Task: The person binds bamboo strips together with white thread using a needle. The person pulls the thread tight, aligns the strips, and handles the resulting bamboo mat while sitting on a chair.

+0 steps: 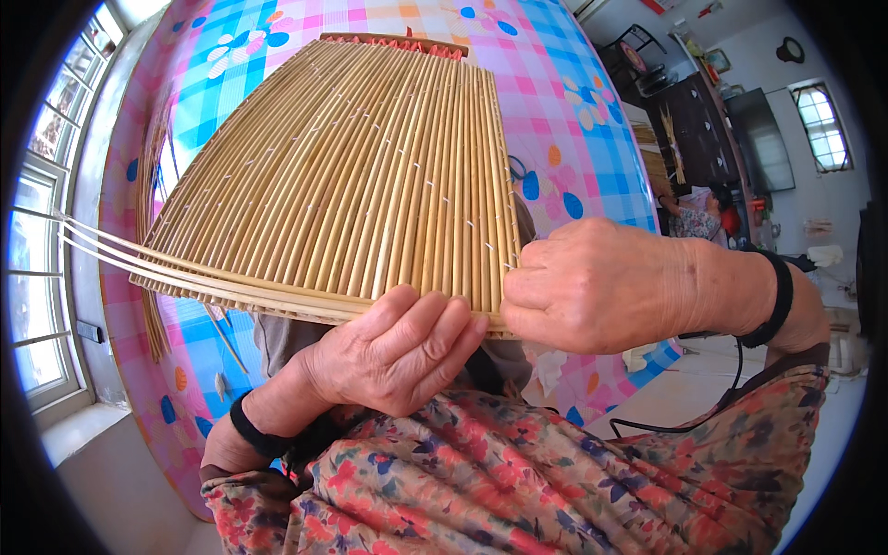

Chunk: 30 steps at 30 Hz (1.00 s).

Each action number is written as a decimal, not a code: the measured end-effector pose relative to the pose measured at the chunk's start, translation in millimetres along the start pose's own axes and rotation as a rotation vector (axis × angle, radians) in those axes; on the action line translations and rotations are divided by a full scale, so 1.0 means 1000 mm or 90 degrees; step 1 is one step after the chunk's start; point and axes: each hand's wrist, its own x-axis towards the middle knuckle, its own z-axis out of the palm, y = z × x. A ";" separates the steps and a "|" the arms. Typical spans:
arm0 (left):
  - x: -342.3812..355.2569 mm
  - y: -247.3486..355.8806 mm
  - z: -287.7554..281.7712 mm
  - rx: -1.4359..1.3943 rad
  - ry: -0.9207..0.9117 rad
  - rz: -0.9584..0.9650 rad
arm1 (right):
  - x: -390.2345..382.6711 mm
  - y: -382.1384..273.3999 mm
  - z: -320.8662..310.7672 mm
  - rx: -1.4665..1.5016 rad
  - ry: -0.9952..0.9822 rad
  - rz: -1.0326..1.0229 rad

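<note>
Support: checked cover (601, 176) in pink, blue and white, printed with flowers, spread beneath the work. A barred window (42, 277) is noted at 9 o'clock, a smaller one (823, 129) at 2 o'clock, with a dark cabinet (694, 120) seen in front of the latter. Stalk mat (361, 176): located at 11 o'clock from the hands, its near edge held by both. Near edge is clamped by the left hand (398, 351); near right corner is gripped by the right hand (592, 287), fingertips hidden. Hands placed just beside each other. Pale strips (213, 277) are trailed along the edge toward 10 o'clock.
</note>
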 end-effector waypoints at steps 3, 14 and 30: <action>0.003 -0.002 -0.001 -0.001 0.001 -0.002 | -0.008 -0.001 -0.012 -0.029 0.047 0.024; -0.003 -0.001 0.001 -0.012 -0.006 0.002 | -0.015 -0.020 -0.026 -0.104 -0.062 0.111; -0.006 -0.002 0.001 0.001 -0.006 0.012 | -0.019 -0.011 -0.015 0.007 -0.007 0.114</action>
